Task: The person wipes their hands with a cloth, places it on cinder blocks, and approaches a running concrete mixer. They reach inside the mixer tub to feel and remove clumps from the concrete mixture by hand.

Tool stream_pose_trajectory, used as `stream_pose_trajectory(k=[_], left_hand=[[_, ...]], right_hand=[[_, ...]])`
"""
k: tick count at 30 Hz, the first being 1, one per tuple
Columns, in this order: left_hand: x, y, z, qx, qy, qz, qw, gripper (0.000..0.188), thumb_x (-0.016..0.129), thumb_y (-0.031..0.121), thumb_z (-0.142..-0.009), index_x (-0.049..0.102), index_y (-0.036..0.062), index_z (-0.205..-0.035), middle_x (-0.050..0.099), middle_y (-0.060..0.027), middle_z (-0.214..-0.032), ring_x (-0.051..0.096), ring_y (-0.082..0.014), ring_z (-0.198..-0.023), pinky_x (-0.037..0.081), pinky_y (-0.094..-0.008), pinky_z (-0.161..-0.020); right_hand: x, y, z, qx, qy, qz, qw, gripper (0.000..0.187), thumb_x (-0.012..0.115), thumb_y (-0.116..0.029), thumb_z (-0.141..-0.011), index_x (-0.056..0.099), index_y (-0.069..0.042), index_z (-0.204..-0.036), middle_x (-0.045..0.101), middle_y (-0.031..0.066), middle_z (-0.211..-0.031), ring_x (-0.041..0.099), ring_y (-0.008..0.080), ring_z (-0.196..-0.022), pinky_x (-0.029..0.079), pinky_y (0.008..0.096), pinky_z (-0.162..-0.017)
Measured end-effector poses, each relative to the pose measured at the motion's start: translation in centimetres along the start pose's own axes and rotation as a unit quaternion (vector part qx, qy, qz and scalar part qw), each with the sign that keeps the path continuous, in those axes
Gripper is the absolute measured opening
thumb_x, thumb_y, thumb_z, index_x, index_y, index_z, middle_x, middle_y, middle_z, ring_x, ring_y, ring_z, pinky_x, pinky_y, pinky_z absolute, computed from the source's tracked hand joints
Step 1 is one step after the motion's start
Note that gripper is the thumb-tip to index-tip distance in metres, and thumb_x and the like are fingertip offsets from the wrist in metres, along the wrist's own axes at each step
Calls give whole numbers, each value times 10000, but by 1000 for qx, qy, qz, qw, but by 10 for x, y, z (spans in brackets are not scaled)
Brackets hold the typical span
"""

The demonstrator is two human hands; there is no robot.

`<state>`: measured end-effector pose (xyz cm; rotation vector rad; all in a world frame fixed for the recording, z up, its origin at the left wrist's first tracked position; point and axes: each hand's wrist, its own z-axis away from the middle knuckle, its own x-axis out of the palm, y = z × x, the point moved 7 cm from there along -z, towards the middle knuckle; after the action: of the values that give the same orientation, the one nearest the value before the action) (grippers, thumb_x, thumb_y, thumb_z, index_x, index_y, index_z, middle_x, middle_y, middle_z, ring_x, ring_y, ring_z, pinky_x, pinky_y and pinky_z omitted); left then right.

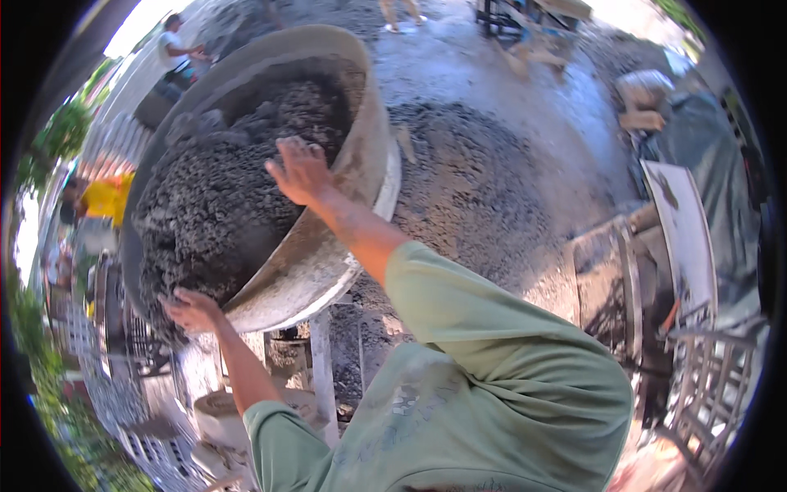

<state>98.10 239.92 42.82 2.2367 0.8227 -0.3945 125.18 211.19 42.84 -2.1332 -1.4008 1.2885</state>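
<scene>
A large round grey basin (283,283) stands tilted in front of me, its mouth toward the left. Dark, crumbly wet mix, like mortar or concrete (217,180), fills much of it and reaches the lower left rim. Over the basin's right-hand wall reaches my right hand (302,170), fingers spread above the mix and holding nothing that I can see. My left hand (193,311) is at the near rim beside the mix, its fingers stretched out. Whether its palm presses on the rim is hidden.
A wide heap of grey mix (467,176) lies on the ground right of the basin. Boards (602,258), a pale panel (682,225), a dark tarp (705,156) and a metal rack (713,385) stand at the right. People (106,197) are at the left and far side.
</scene>
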Motion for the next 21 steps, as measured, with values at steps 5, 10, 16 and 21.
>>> stream_pose_trajectory(k=[5, 10, 16, 21], left_hand=[[8, -4, 0, 7, -20, 17, 1000, 684, 274, 617, -926, 361, 157, -1425, 428, -135, -1379, 360, -301, -1300, 265, -518, -1032], [5, 0, 0, 24, -10, -4, 1000, 625, 327, 552, -940, 387, 146, -1412, 457, -162, -1348, 413, -333, -1251, 296, -498, -1022], [-20, 34, 4, 121, 20, 74, 990, 498, 493, 328, -925, 493, -4, -1298, 519, -231, -1280, 490, -397, -1152, 351, -461, -1008], [-10, 19, 0, 66, 28, 67, 995, 493, 478, 325, -933, 444, 62, -1349, 495, -206, -1285, 420, -358, -1225, 290, -465, -1031]], right_hand=[[-2, 4, 3, 32, -47, -1, 998, 636, 315, -503, -968, 317, -45, -1410, 362, 159, -1446, 280, 301, -1373, 204, 504, -1103], [0, 2, 3, 27, -77, -19, 996, 641, 285, -506, -974, 297, -44, -1419, 331, 153, -1465, 257, 296, -1384, 177, 502, -1120], [-3, -5, -2, -14, 29, 25, 999, 526, 456, -428, -902, 463, -41, -1259, 491, 155, -1282, 425, 301, -1229, 294, 517, -1018], [4, 5, -3, -1, 30, 32, 999, 646, 424, -491, -929, 351, -44, -1389, 384, 166, -1427, 292, 290, -1365, 206, 486, -1098]])
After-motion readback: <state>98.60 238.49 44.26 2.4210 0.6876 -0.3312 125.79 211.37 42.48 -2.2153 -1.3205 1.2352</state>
